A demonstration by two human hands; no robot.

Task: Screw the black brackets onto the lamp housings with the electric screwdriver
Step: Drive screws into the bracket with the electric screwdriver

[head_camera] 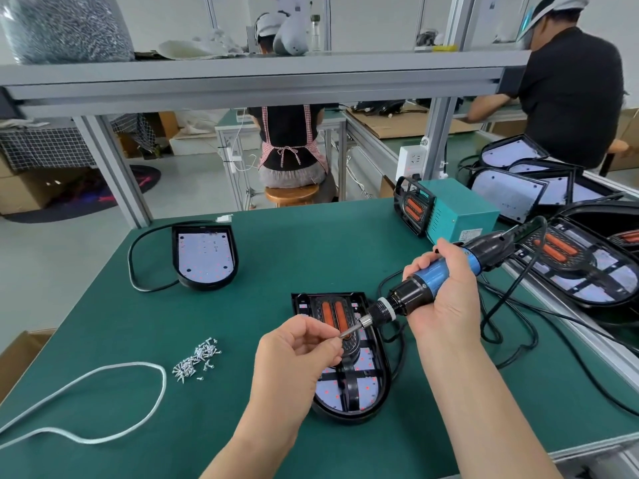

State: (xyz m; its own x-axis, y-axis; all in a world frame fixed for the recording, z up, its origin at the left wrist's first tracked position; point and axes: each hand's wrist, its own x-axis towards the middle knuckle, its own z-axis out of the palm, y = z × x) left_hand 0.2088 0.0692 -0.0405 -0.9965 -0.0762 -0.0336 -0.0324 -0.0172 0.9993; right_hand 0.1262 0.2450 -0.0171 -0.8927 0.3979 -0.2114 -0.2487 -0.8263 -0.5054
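A black lamp housing point(373, 385) lies on the green table in front of me, with a black bracket point(349, 378) holding two orange strips laid inside it. My right hand point(446, 292) grips the blue and black electric screwdriver point(428, 281), tilted down to the left above the housing. My left hand point(297, 347) pinches at the tip of the screwdriver bit point(349, 331), where a small screw seems to sit. A heap of loose silver screws point(197, 359) lies to the left of the housing.
A second lamp housing point(204, 257) with a black cable lies at the far left. A teal power box point(460, 212) and several stacked housings point(584, 267) stand at the right. A white cord loop point(103, 402) lies near left. Black cables point(511, 326) trail right. People work at benches behind.
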